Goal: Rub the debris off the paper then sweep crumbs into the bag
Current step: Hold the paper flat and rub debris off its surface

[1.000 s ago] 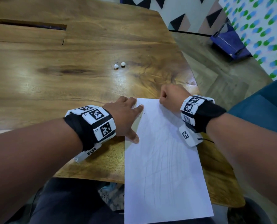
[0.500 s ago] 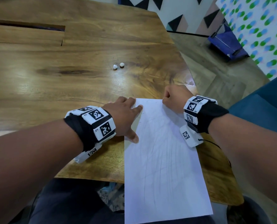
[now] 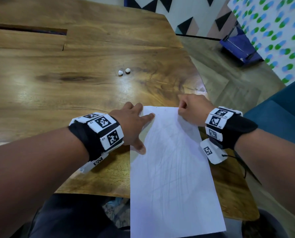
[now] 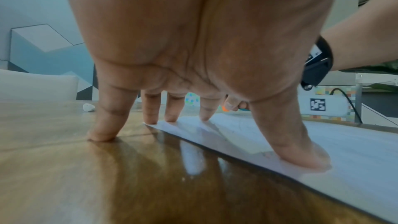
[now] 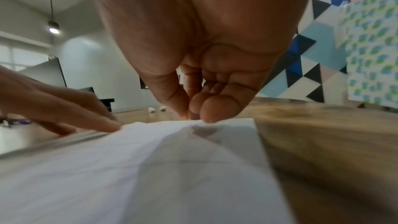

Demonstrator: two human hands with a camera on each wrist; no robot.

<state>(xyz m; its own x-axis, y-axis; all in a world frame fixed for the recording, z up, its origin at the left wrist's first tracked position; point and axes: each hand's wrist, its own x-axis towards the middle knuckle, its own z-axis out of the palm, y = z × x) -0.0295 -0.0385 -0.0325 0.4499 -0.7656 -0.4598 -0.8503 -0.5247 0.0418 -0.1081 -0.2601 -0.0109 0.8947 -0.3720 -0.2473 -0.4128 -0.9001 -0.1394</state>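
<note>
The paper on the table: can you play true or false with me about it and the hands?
1. The left hand presses straight fingers on the sheet of paper. True.
2. The paper lies wholly on the wooden table. False: its near end hangs over the table's edge.
3. The right hand lies flat and open. False: its fingers are curled, pinching something small and orange at the paper's far edge.
4. Two small white lumps sit on the table beyond the paper. True.
5. The paper is perfectly blank. False: faint pencil lines cross it.
</note>
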